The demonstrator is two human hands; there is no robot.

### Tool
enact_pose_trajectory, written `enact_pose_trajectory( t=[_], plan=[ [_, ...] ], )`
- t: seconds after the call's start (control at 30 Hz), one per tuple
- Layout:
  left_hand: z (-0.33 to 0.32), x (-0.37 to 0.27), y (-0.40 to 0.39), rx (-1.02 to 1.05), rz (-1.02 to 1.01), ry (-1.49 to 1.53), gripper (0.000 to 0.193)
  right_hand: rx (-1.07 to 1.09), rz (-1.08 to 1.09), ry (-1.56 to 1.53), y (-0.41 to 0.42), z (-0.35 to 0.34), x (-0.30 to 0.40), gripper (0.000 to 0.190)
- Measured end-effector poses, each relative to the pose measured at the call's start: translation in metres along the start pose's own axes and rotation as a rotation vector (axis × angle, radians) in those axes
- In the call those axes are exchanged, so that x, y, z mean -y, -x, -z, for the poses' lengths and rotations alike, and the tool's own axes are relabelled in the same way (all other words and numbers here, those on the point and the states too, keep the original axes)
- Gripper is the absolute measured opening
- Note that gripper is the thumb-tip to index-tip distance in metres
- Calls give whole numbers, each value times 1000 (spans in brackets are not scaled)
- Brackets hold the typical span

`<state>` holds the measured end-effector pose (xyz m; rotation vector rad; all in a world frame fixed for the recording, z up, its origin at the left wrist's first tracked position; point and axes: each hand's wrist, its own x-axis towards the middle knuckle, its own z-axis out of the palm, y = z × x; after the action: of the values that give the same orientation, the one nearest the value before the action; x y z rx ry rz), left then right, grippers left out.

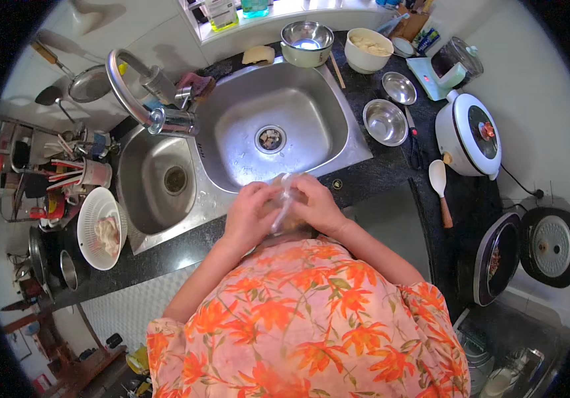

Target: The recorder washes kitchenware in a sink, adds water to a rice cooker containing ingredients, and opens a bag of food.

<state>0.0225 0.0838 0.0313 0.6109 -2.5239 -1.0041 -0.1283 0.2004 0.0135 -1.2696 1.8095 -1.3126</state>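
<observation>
Both my hands meet at the front edge of the counter, close to my body. My left hand (249,213) and my right hand (319,205) pinch the gathered top of a clear plastic bag (284,215). Most of the bag hangs low between my wrists, and its contents cannot be made out. Just beyond my fingers lies the large steel sink basin (295,112), wet with drops. Bits of food waste sit in its drain strainer (270,139).
The faucet (173,122) arches over the small basin (153,199). A white colander (86,239) with pale food stands left. Steel bowls (385,122), a knife (411,122), a white spoon (438,176) and an electric pot (456,134) stand right. An open rice cooker (484,258) is farther right.
</observation>
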Motion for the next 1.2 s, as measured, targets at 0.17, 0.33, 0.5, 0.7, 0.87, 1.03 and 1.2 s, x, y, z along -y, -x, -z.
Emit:
enact_pose_trajectory(
  t=[0.17,0.33,0.5,0.7,0.87,1.03,1.2],
  plan=[
    [-7,15,-16,78,-81,-89,20,-41,-44,42,2,2,-3,32],
    [7,23,-13,97,-73,-38,12,26,83,217,2,12,-3,26],
    [17,38,-3,50,122,138,11,-90,-138,50,11,23,-13,17],
    [11,34,-5,23,92,322,14,-131,-150,-112,11,15,-18,20],
    [17,5,-17,57,-169,70,18,-93,213,384,8,6,5,21],
    [14,4,-15,232,-182,144,15,-274,-11,-108,18,6,-3,13],
    [12,17,-9,230,75,417,10,-271,-62,-343,28,22,-19,14]
  ],
)
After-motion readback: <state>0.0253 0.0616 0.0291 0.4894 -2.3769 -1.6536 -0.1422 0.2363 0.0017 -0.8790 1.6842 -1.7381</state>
